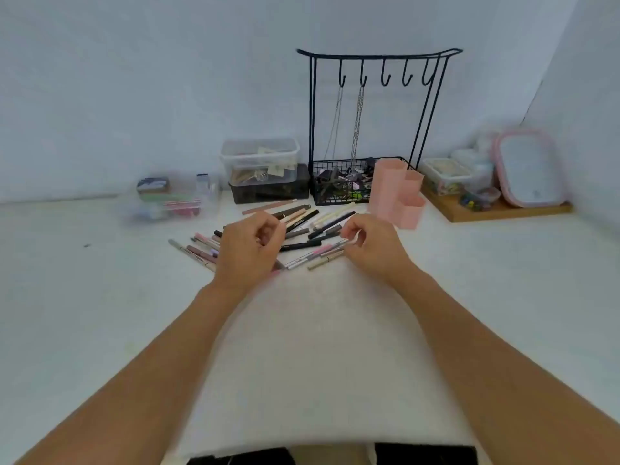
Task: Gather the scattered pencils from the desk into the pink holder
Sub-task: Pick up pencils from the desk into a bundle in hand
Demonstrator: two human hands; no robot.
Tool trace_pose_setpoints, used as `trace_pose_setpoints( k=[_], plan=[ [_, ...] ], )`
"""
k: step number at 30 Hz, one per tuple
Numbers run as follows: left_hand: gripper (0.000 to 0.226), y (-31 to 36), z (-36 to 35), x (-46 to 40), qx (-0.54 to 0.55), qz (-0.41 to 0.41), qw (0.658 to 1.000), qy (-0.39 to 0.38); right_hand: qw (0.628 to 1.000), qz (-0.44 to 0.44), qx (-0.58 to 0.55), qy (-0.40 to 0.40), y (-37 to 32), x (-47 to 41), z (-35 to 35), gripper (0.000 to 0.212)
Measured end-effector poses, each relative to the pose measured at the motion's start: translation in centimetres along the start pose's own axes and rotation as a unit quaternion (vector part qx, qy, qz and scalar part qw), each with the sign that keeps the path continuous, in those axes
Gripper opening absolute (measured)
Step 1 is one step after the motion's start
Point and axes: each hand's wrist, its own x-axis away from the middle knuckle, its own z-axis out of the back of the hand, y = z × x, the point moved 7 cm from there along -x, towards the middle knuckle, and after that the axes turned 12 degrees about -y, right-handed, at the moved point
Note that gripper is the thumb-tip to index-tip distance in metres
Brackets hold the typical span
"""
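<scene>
Several pencils [302, 226] in black, brown, cream and pink lie scattered on the white desk [100, 297], in the middle toward the back. The pink holder [396, 196], made of joined tubes, stands upright just right of them and looks empty from here. My left hand [248, 250] hovers over the left part of the pile with its fingers curled; whether it holds anything is hidden. My right hand [372, 246] is at the right of the pile, its fingertips pinching the end of a silvery-pink pencil [318, 253] that lies on the desk.
Behind the pencils stand a black wire rack [379, 58] with hooks, chains and a filled basket, stacked clear boxes [260, 159], and a clear organiser [167, 199] at the left. A wooden tray [496, 213] with containers and a pink-rimmed lid sits at the back right.
</scene>
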Motion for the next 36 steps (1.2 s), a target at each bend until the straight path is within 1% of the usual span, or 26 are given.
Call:
trace_pose_setpoints(
  k=[2, 8, 13, 16, 21, 26, 28, 29, 31, 32, 33, 34, 35, 36],
  plan=[
    [0.011, 0.1, 0.2, 1.0, 0.014, 0.013, 1.000, 0.021, 1.000, -0.014, -0.008, 0.017, 0.1, 1.1, -0.1, 0.022],
    [0.006, -0.4, -0.9, 1.9, 0.001, 0.001, 1.000, -0.002, 0.998, 0.015, 0.054, -0.032, 0.5, 1.2, -0.5, 0.020],
    [0.007, -0.9, -0.6, 2.2, 0.022, 0.016, 0.999, 0.027, 0.993, 0.011, 0.091, -0.072, 1.0, 0.4, -1.1, 0.017],
    [0.007, -1.0, -0.6, 2.3, 0.022, 0.023, 0.999, 0.030, 0.990, 0.018, 0.115, -0.081, 0.5, 0.0, -1.4, 0.017],
    [0.008, -0.7, -0.9, 2.1, 0.022, 0.008, 1.000, 0.016, 0.988, 0.025, 0.119, -0.095, -0.2, 0.1, -1.4, 0.014],
    [0.009, -0.5, -0.6, 2.1, 0.038, 0.007, 0.999, 0.026, 0.986, 0.027, 0.125, -0.108, -0.4, 0.2, -1.0, 0.011],
    [0.009, -0.1, -0.5, 2.4, 0.055, -0.001, 0.998, 0.035, 0.992, 0.039, 0.088, -0.083, -0.8, 0.3, -0.6, 0.009],
    [0.009, 0.2, -0.5, 2.4, 0.068, -0.006, 0.997, 0.038, 0.996, 0.042, 0.056, -0.055, -1.1, 0.3, -0.1, 0.008],
    [0.004, 0.8, -0.8, 2.4, 0.105, -0.008, 0.994, 0.034, 0.998, 0.041, -0.057, 0.005, -1.5, 0.3, 1.1, 0.008],
    [0.008, 1.0, -1.2, 2.2, 0.130, -0.004, 0.991, 0.026, 0.988, 0.037, -0.147, 0.021, -1.6, 0.3, 1.5, 0.009],
    [0.018, 1.1, -1.8, 2.0, 0.157, 0.009, 0.988, 0.011, 0.967, 0.034, -0.250, 0.022, -1.8, 0.3, 1.5, 0.011],
    [0.031, 1.2, -2.4, 1.8, 0.183, 0.027, 0.983, -0.010, 0.939, 0.036, -0.343, 0.012, -2.1, 0.3, 1.3, 0.012],
    [0.041, 1.5, -3.2, 1.6, 0.206, 0.047, 0.977, -0.039, 0.911, 0.040, -0.411, -0.003, -2.4, 0.3, 1.0, 0.012],
    [0.047, 2.0, -4.0, 1.5, 0.232, 0.062, 0.968, -0.071, 0.893, 0.043, -0.447, -0.018, -2.8, 0.4, 0.6, 0.012]
  ],
)
